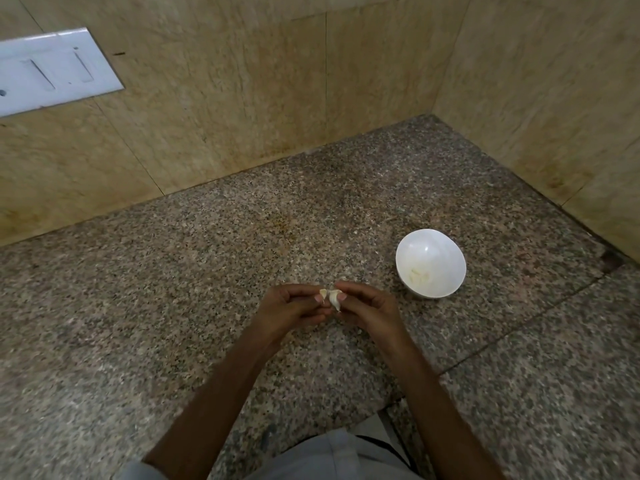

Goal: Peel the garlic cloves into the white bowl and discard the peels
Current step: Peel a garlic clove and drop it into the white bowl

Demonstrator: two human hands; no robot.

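Grey clothing [332, 455] fills the bottom edge, and both forearms reach out from it over the speckled stone counter [156, 289]. The white bowl [430, 263] stands on that counter, to the right of the hands and a little beyond them, with a few pale peeled cloves [419, 276] lying in its bottom.

The left hand [291, 306] and right hand [363, 306] meet fingertip to fingertip above the counter. The right hand pinches a garlic clove [334, 299] between thumb and fingers; its long axis runs nearly upright in view, with the pointed tip aimed back toward the person. The left hand pinches a smaller piece [322, 293] just beside it. Whether that is skin or a second clove is too small to tell.

The right hand is plainly nearer the bowl, so it would likely carry the clove there.
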